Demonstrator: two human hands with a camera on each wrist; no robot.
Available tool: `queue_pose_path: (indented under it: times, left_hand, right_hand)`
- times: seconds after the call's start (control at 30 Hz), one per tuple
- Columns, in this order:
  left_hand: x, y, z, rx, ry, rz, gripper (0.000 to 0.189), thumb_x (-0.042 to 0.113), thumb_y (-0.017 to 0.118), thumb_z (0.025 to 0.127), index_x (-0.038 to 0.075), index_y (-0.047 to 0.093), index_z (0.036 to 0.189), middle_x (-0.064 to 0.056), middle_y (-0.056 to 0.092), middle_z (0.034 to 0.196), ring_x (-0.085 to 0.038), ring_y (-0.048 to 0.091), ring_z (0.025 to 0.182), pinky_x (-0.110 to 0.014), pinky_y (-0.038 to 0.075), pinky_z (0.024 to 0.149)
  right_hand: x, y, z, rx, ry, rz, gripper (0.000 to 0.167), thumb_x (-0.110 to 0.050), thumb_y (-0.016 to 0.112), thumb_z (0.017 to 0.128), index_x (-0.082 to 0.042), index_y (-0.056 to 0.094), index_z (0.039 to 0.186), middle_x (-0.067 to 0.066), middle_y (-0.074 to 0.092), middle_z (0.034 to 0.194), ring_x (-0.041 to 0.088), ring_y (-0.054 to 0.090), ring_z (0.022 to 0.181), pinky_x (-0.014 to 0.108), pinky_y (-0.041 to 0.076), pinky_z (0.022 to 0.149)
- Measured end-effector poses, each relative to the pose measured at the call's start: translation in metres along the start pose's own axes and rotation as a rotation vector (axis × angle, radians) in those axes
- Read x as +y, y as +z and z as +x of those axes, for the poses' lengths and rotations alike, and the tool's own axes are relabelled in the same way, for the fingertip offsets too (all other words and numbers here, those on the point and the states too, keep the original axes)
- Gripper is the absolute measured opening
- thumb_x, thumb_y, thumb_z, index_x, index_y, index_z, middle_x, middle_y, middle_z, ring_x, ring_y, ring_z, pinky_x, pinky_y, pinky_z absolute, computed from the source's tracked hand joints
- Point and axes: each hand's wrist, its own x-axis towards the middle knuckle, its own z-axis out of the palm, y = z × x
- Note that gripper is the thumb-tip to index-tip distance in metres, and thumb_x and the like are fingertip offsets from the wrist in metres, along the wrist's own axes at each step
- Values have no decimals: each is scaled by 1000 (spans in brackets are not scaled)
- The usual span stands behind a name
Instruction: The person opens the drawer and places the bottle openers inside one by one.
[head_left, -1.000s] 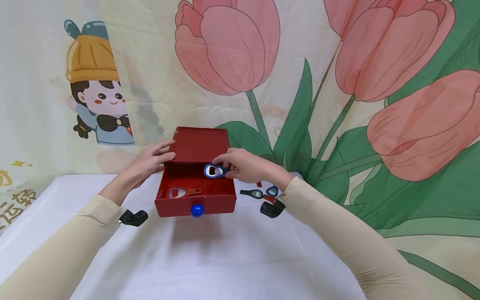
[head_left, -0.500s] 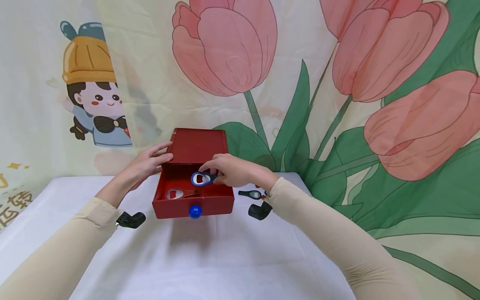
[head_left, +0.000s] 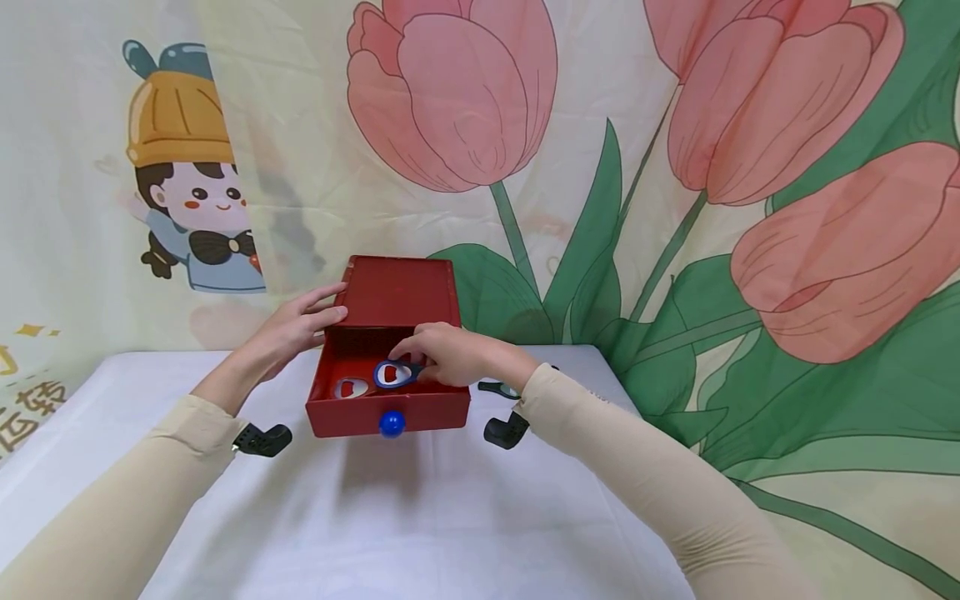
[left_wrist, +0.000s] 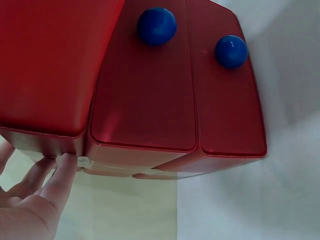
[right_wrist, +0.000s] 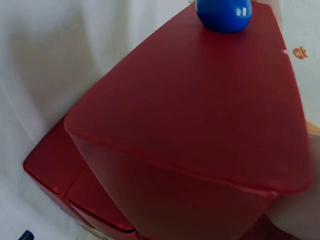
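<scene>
A red chest (head_left: 400, 292) has its top drawer (head_left: 345, 417) pulled out, with a blue knob (head_left: 392, 423) on the front. My left hand (head_left: 295, 323) rests against the chest's left side; in the left wrist view its extended fingers (left_wrist: 62, 180) touch that side. Inside the drawer, my right hand (head_left: 450, 354) pinches a blue bottle opener (head_left: 380, 379) by its handle, low over the drawer floor. Left of it lies a bottle opener with a reddish handle (head_left: 351, 387), partly overlapped by the blue one. In the right wrist view the drawer front (right_wrist: 190, 110) hides most of the right hand.
Two lower drawers (left_wrist: 145, 90) with blue knobs (left_wrist: 231, 51) are closed beneath. Right of the chest, a dark bottle opener (head_left: 495, 388) lies on the white tablecloth (head_left: 450, 517), half behind the right sleeve. A tulip-printed backdrop (head_left: 480, 92) hangs behind.
My right hand has moved left and down into the drawer with the blue bottle opener, close to the reddish one. The left hand has stayed on the chest's side.
</scene>
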Motion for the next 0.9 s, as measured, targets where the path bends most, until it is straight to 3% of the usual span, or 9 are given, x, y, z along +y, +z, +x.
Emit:
queue_pose_path:
  times: [0.53,0.9]
  left_hand:
    - [1,-1,-1,4,3,-8,79,35,57,109,20,13,173,-25,24,172,-49,33,154,-67,32,121]
    - [-1,0,-2,7,-3,9,80,36,57,109,21,11,173,-25,22,173,-49,31,155,-67,33,121]
  right_hand:
    - [-3,8,7,-35,8,-90,47,-13,72,102,-14,64,149,7,67,120,15,57,108,22,52,85]
    - [-4,8,4,-17,10,-87,48,-16,74,101,-13,64,148,7,68,122,17,59,111,23,55,87]
